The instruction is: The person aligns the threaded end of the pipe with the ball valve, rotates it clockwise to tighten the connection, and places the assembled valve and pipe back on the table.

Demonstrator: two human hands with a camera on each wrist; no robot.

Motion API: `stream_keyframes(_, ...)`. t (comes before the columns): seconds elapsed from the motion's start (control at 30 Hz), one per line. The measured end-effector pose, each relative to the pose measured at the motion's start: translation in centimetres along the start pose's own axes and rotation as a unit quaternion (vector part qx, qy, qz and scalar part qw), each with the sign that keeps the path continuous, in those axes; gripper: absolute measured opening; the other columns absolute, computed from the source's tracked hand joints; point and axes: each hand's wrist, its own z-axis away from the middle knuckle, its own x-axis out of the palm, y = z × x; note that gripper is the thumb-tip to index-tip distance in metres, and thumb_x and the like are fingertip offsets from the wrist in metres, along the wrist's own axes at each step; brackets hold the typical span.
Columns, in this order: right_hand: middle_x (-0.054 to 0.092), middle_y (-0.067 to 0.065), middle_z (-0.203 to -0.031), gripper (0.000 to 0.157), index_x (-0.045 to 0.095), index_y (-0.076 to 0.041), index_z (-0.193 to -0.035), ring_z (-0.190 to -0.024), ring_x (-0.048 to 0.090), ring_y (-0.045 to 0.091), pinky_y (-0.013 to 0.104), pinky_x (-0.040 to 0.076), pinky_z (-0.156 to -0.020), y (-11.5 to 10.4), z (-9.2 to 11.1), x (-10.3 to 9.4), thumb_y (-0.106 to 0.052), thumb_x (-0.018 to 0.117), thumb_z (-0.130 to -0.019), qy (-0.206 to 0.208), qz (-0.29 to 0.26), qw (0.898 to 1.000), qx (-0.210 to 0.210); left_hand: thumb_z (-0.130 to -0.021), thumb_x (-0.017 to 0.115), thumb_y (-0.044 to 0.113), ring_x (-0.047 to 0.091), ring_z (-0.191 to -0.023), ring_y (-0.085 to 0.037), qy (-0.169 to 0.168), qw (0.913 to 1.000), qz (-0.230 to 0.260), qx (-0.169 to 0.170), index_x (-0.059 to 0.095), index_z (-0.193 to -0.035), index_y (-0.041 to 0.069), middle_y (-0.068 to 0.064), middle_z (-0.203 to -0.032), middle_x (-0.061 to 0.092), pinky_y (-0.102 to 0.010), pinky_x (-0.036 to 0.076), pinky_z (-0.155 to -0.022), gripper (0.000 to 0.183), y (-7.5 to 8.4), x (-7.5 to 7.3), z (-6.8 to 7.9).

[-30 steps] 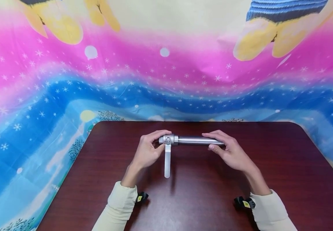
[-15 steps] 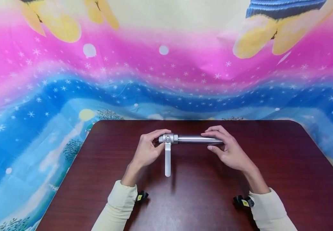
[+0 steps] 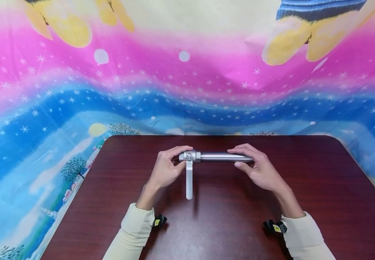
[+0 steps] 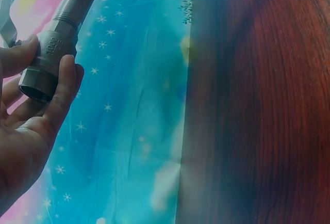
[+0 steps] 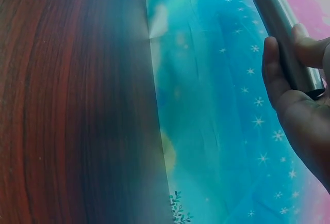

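My left hand [image 3: 167,168] grips a metal ball valve [image 3: 191,156] between thumb and fingers. The valve's long flat lever [image 3: 189,184] points toward me in the head view. A smooth steel pipe [image 3: 218,156] extends rightward from the valve, joined to it at a hex end. Thread rings show at that joint in the left wrist view, where the valve's open end [image 4: 38,87] also faces the palm. At the pipe's far end my right hand [image 3: 260,169] holds it, thumb in front and fingers over the top. Valve and pipe hang level above the table.
A dark red-brown wooden table [image 3: 220,224] lies beneath both hands. Behind and left of it hangs a colourful printed cloth [image 3: 187,86]. A black strap mount sits at each cuff, one on the left [image 3: 159,220] and one on the right [image 3: 274,227].
The right hand's fingers and thumb loosened and shifted slightly on the pipe half a second ago, then closed on it again. Left hand, valve and lever stay almost still.
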Motion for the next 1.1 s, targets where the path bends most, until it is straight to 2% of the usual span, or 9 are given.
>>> stream_keyframes(0.13,0.072,0.006,-0.130,0.045,0.073,-0.013,-0.137,-0.117,0.061,-0.001,0.011,0.045,-0.098,0.03,-0.01,-0.13,0.004,0.074,-0.096,-0.006,-0.003,1.000,0.004,-0.084,0.069,-0.018,0.068,-0.095,-0.019,0.001,1.0000,0.001,0.004,0.077,-0.128,0.006,-0.014,-0.119,0.078,-0.019,0.060,-0.080,0.051,-0.09,-0.08,0.03)
stream_keyframes(0.3,0.070,0.010,-0.130,0.044,0.071,-0.012,-0.139,-0.096,0.074,0.002,0.014,0.056,-0.086,0.14,-0.01,-0.25,0.005,0.070,-0.099,-0.022,-0.029,0.999,0.001,-0.082,0.068,-0.019,0.069,-0.098,-0.019,0.001,0.9999,-0.001,0.014,0.077,-0.128,0.006,-0.014,-0.121,0.078,-0.019,0.061,-0.083,0.053,-0.15,-0.09,0.06)
stream_keyframes(0.4,0.070,0.010,-0.130,0.043,0.070,-0.012,-0.140,-0.088,0.075,0.005,0.017,0.057,-0.081,0.20,0.01,-0.26,0.004,0.068,-0.101,-0.030,-0.037,0.999,0.002,-0.082,0.068,-0.019,0.069,-0.098,-0.019,0.000,0.9998,-0.003,0.019,0.077,-0.128,0.006,-0.014,-0.122,0.078,-0.020,0.061,-0.084,0.053,-0.12,-0.07,0.08)
stream_keyframes(0.57,0.067,0.005,-0.134,0.045,0.070,-0.015,-0.140,-0.111,0.065,0.002,0.016,0.048,-0.094,0.09,-0.07,-0.11,0.001,0.074,-0.097,-0.026,-0.006,1.000,0.002,-0.083,0.068,-0.019,0.070,-0.098,-0.019,-0.001,0.9998,-0.004,0.017,0.076,-0.129,0.005,-0.014,-0.122,0.078,-0.021,0.061,-0.084,0.052,-0.22,0.02,0.05)
stream_keyframes(0.67,0.064,0.003,-0.137,0.048,0.072,-0.016,-0.136,-0.124,0.055,0.001,0.013,0.042,-0.100,0.03,-0.13,0.04,0.004,0.077,-0.093,-0.015,0.000,1.000,-0.001,-0.084,0.069,-0.018,0.069,-0.097,-0.019,-0.001,0.9999,-0.006,0.013,0.076,-0.129,0.006,-0.013,-0.121,0.078,-0.020,0.061,-0.083,0.051,-0.24,0.08,0.00)
stream_keyframes(0.87,0.063,0.004,-0.126,0.044,0.075,-0.013,-0.127,-0.121,0.053,0.002,0.011,0.039,-0.103,-0.03,-0.17,0.13,0.011,0.076,-0.090,-0.003,-0.013,1.000,-0.011,-0.085,0.070,-0.017,0.069,-0.096,-0.018,0.000,0.9999,-0.011,0.009,0.076,-0.129,0.006,-0.013,-0.120,0.079,-0.021,0.061,-0.083,0.050,-0.20,0.11,-0.08)
stream_keyframes(1.1,0.067,0.005,-0.127,0.044,0.074,-0.014,-0.132,-0.120,0.055,0.000,0.010,0.042,-0.101,-0.04,-0.13,-0.10,0.009,0.074,-0.093,-0.008,-0.002,1.000,-0.001,-0.084,0.069,-0.017,0.069,-0.097,-0.018,-0.001,1.0000,-0.002,0.001,0.076,-0.129,0.006,-0.014,-0.121,0.078,-0.020,0.061,-0.084,0.051,-0.14,0.12,-0.07)
